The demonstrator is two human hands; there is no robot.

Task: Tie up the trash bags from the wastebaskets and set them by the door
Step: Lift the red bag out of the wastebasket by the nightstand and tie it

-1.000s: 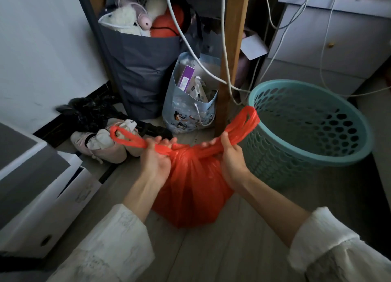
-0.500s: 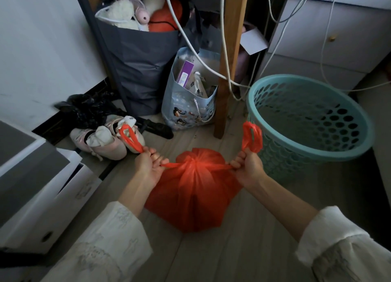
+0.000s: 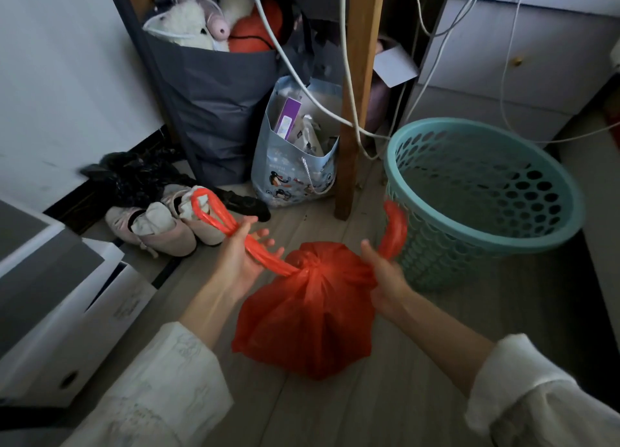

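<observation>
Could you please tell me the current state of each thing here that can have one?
red trash bag: on the floor, neck knotted once, handles loose.
teal wastebasket: upright, no liner.
left hand: holds the left handle.
right hand: grips the right handle.
gift bag: open, upright.

No legible text or labels anywhere.
</observation>
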